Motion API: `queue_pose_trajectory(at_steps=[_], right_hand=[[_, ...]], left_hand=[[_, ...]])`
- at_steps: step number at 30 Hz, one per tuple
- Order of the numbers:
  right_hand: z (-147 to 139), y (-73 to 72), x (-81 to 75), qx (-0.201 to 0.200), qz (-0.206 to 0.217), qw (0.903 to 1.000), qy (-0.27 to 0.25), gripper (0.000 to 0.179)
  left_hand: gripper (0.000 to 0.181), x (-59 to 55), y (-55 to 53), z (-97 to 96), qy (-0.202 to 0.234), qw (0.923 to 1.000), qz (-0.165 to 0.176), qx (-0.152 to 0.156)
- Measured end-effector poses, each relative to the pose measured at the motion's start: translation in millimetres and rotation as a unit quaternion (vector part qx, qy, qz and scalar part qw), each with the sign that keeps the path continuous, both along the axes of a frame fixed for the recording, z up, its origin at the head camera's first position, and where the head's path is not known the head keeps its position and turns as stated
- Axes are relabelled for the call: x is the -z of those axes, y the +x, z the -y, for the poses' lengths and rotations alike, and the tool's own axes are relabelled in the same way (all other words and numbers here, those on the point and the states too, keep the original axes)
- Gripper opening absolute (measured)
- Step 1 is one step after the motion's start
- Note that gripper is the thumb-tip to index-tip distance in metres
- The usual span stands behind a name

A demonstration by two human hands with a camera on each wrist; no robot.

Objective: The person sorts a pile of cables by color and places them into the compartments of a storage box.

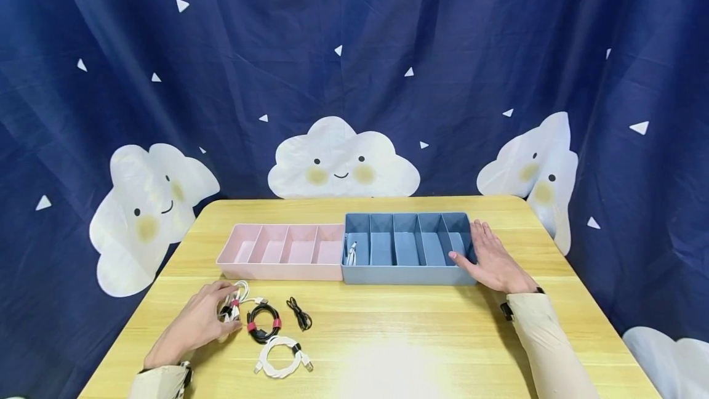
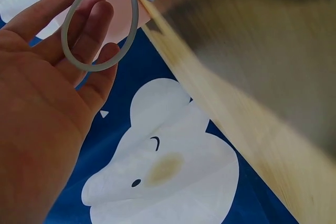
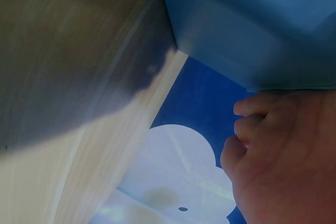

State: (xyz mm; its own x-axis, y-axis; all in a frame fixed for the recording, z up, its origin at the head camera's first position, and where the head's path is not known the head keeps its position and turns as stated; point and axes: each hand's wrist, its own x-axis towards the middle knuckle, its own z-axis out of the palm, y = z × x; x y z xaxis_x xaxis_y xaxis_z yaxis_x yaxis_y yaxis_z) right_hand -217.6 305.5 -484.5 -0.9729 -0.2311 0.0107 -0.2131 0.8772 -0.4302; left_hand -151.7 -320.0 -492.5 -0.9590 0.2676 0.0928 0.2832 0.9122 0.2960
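The left grip [image 1: 198, 320] is holding a white cable bundle [image 1: 235, 305], plug [image 1: 263, 302] pointing right; the straight-fingered right grip [image 1: 496, 261] is touching the blue organizer [image 1: 410, 275], long axis running left-right.

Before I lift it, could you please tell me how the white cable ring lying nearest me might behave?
The white cable ring will probably flex a little yet keep its loop, since the black tie binds it. Its plug ends stick out, so they may dangle or snag. Lying flat, it seems unlikely to roll if pushed.
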Motion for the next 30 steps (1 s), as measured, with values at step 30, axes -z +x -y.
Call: queue_pose_trajectory(at_steps=[30], right_hand=[[-1.2,-1.3,1.6,0.000,-0.005,1.0000,0.005,0.105]], left_hand=[[0.078,-8.9,-5.2,-4.9,-0.007,0.9988,-0.041,0.025]])
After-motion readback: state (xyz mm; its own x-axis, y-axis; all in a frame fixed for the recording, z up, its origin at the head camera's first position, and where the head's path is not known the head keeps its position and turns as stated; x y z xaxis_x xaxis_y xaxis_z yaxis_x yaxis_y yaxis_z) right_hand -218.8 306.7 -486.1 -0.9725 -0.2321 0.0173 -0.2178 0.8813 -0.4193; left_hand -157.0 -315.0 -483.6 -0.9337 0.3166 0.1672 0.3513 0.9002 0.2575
